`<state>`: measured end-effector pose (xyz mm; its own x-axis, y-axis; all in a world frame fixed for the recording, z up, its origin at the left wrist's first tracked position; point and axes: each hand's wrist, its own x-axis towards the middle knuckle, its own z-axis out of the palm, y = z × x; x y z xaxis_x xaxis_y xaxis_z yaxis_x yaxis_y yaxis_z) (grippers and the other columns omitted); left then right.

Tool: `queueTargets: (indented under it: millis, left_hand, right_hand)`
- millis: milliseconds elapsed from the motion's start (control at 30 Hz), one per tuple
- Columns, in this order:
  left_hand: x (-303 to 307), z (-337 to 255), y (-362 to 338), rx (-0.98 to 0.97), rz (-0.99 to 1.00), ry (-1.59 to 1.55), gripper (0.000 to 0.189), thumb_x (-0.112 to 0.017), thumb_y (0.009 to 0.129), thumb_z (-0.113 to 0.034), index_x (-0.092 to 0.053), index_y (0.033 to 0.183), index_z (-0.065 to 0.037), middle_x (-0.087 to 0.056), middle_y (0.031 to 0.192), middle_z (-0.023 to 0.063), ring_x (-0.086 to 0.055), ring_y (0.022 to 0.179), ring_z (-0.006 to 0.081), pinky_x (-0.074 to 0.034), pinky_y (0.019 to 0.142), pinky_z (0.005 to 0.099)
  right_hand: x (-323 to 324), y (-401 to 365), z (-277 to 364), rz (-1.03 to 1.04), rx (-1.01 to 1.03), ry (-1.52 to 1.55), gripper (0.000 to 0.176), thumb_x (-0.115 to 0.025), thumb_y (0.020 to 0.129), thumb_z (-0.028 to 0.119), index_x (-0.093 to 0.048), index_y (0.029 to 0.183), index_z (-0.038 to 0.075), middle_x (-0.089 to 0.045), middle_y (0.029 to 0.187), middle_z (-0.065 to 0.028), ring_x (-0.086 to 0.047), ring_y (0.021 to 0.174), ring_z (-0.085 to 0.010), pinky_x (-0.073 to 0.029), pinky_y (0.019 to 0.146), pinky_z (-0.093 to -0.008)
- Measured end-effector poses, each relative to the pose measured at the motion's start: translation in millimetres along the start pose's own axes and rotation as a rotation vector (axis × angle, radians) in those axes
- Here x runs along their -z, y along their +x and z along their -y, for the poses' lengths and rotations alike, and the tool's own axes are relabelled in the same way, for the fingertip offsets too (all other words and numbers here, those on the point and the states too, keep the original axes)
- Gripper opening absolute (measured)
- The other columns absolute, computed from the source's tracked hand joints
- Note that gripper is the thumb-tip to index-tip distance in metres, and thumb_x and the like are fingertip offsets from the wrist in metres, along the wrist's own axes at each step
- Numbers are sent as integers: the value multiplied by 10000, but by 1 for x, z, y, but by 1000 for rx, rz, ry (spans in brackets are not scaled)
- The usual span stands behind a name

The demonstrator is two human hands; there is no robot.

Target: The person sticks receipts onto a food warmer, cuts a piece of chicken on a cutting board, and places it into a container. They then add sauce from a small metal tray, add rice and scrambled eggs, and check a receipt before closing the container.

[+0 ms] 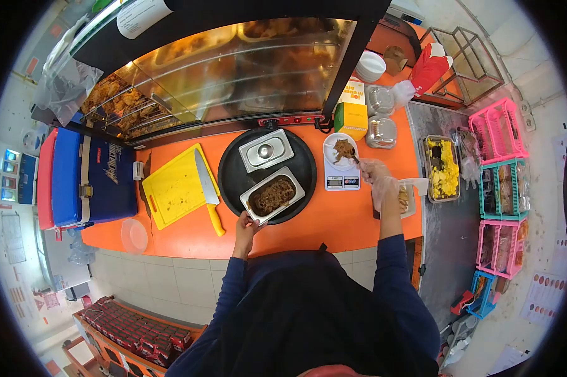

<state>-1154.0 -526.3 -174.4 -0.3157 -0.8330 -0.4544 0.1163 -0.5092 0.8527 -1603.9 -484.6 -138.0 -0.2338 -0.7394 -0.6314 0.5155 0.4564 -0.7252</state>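
Observation:
My left hand grips the near corner of a metal food pan that holds brown shredded food. This pan rests on a round black tray, beside a lidded metal pan. At the right, my right hand, seemingly in a clear plastic glove, is closed on a spoon whose tip meets a portion of brown food. That portion lies on a white plate standing on a digital kitchen scale. Under my right forearm is a clear container, partly hidden.
Left of the tray, a knife lies on a yellow cutting board. A heated display case borders the back. Right stand a yellow-green box, clear containers and a tub of yellow food. A blue cooler sits left.

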Motion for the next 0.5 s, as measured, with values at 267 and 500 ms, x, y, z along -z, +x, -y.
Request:
queueTargets:
  millis: [267,500]
  left_hand:
    - [5,6,2,-27,10,44,225,-489,858,125,-520,1033,-13,-535,881,47,-589,832,148,-575,877,381]
    - [4,4,2,9,6,16,251,-487,853,118,-522,1064,-15,-539,942,55,-578,910,164,-560,891,374]
  right_hand:
    - [-23,19,-48,-491,862,-1105,157,-523,890,104,-622,990,35,-605,752,-95,-587,641,-201,-456,587,-333]
    - [-86,-44,-12,-715,353,-954,368,-414,974,356,-558,956,18,-599,857,-237,-568,800,-410,-447,711,-432]
